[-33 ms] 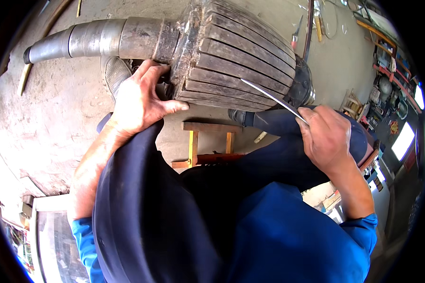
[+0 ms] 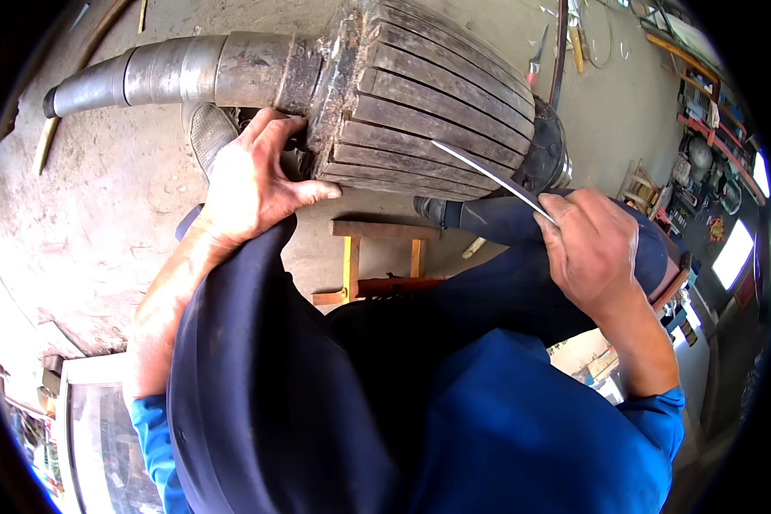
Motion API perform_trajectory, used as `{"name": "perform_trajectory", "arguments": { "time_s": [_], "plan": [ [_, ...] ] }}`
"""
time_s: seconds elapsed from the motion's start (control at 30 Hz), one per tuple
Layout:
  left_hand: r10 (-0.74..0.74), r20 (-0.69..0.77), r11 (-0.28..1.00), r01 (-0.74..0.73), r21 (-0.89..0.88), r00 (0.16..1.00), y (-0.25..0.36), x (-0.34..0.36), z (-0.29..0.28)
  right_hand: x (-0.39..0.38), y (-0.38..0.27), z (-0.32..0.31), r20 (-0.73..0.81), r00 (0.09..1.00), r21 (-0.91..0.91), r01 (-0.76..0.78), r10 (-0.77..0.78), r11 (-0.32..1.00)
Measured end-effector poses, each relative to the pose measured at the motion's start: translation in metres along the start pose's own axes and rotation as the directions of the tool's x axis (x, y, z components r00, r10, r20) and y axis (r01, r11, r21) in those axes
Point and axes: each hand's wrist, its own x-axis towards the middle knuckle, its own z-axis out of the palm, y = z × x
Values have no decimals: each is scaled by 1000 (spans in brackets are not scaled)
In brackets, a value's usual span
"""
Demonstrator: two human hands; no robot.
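A grimy metal rotor (image 2: 441,77) with long slots along its drum lies across the top of the view, its stepped steel shaft (image 2: 176,70) extending left. My left hand (image 2: 253,176) grips the underside of the drum's left end by the shaft, thumb along the lower edge, fingertips partly hidden. My right hand (image 2: 591,240), at the right, is closed on a thin, straight metal strip (image 2: 487,171), which slants up-left with its tip over the slotted face; whether it touches cannot be told.
My legs (image 2: 283,360) in dark trousers surround a wooden stand (image 2: 377,230) below the rotor. A red-handled tool (image 2: 535,64) and wooden sticks (image 2: 44,146) lie on the concrete floor. Cluttered tools and parts (image 2: 698,154) line the right side; a white-framed pane (image 2: 81,370) stands at lower left.
My right hand and the metal strip have shifted very slightly left, along the strip's line. My left hand and the rotor look the same.
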Motion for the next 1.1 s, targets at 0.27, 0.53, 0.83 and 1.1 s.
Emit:
{"name": "perform_trajectory", "arguments": {
  "time_s": [0.27,0.53,0.83,1.1],
  "plan": [
    [38,21,997,-39,67,999,0,3,-9,0,-13,-9,-89,994,237,-41,64,971],
    [25,73,1000,-26,13,997,-5,-1,-9,5,-39,-4,56,933,787,-260,355,560],
    [181,-49,982,-177,69,982,37,11,-92,56,-26,-3,-397,918,351,174,-22,920],
    [337,104,941,-333,-52,936,127,13,-173,36,-23,-58,-192,957,793,19,220,609]
  ]
}}
